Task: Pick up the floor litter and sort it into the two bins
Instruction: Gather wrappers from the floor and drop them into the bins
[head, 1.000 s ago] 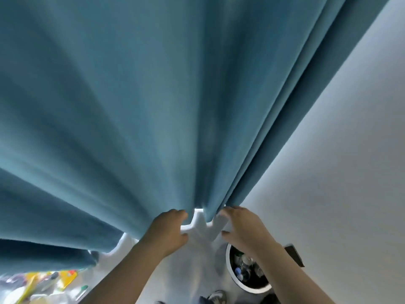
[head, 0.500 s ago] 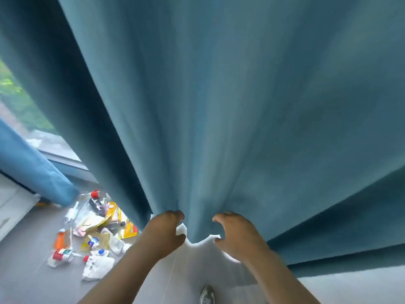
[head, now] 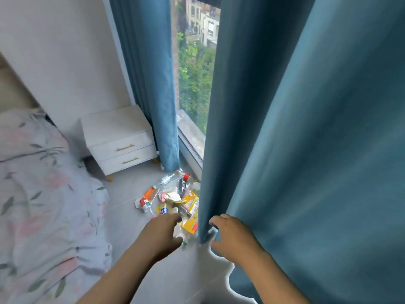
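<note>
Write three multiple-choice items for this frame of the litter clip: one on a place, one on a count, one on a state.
1. Where is the litter pile?
A: on the bed. B: on the floor below the window. C: in a bin.

2. How many drawers does the white nightstand have?
A: one. B: four. C: two.

3. How do the blue curtains hang?
A: parted, with a gap between them. B: closed across the glass. C: taken down and heaped on the bed.

Answers:
1 B: the pile lies on the tiles at the foot of the glass.
2 C: two fronts sit one above the other.
3 A: the window shows between them.
</note>
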Demonstrator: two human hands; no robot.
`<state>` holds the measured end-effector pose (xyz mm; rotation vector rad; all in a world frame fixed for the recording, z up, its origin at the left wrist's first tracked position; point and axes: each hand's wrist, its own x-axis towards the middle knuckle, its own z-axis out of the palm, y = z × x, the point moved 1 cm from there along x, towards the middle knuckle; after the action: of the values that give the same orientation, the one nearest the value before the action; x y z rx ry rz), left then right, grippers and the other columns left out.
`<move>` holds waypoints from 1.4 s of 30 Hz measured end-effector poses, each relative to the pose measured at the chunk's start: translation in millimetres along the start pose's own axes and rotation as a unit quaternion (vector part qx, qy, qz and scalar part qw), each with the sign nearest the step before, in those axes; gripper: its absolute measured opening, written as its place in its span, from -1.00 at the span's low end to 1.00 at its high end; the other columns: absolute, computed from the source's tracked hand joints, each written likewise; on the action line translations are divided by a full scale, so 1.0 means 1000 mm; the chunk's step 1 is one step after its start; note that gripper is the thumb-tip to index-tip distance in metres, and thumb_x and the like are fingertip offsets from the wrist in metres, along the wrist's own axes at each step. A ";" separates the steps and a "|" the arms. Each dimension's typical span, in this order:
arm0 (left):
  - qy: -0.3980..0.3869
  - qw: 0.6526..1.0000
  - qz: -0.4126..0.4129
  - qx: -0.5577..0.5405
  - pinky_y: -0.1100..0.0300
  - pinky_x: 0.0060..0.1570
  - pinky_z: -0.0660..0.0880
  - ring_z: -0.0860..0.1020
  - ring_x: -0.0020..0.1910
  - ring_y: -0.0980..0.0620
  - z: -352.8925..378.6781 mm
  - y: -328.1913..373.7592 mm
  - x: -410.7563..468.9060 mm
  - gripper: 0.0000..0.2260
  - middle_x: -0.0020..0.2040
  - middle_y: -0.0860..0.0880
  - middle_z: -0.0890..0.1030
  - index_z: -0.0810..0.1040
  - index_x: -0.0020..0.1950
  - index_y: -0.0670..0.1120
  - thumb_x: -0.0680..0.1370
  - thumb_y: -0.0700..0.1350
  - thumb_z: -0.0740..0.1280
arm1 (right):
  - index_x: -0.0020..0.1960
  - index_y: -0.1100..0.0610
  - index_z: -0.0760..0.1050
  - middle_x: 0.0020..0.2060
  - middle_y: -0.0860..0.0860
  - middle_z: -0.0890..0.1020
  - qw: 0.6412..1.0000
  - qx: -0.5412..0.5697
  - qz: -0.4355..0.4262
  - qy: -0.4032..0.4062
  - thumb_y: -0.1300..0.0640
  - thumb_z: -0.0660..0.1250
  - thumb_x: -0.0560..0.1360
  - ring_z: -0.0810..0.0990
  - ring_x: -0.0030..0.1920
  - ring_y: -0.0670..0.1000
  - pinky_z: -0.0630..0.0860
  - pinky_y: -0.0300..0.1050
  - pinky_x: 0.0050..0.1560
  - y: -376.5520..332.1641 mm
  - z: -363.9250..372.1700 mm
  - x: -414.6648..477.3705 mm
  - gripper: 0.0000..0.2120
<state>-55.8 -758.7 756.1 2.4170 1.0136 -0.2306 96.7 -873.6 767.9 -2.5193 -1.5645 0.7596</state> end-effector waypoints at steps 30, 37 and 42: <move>-0.005 0.977 -0.191 -0.098 0.23 0.09 0.41 0.48 0.18 0.04 -0.071 -0.239 0.061 -0.61 0.26 0.05 0.49 0.40 0.33 0.02 0.50 -0.02 0.28 | 0.36 -0.02 0.40 0.25 -0.09 0.51 0.989 -0.053 -0.060 -0.128 0.03 0.31 0.46 0.51 0.21 -0.02 0.45 -0.18 0.09 -0.149 0.035 0.221 -0.54; -0.052 0.978 -0.181 -0.088 0.19 0.11 0.43 0.48 0.18 0.01 -0.073 -0.280 0.106 -0.60 0.25 0.03 0.49 0.40 0.32 0.01 0.49 -0.01 0.29 | 0.37 0.02 0.38 0.28 -0.05 0.49 0.985 -0.063 -0.029 -0.156 0.04 0.30 0.48 0.50 0.21 -0.01 0.40 -0.20 0.03 -0.157 0.044 0.261 -0.54; -0.063 0.978 -0.183 -0.083 0.21 0.06 0.42 0.49 0.15 0.01 -0.073 -0.290 0.145 -0.61 0.23 0.02 0.50 0.41 0.31 0.00 0.49 -0.01 0.30 | 0.35 0.00 0.40 0.25 -0.05 0.51 0.984 -0.056 -0.012 -0.169 0.03 0.31 0.46 0.51 0.20 -0.01 0.45 -0.17 0.05 -0.147 0.046 0.300 -0.53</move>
<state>-160.2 -459.2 657.8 2.0268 1.3550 -0.4031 62.6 -554.2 664.9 -2.5462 -1.7770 1.1797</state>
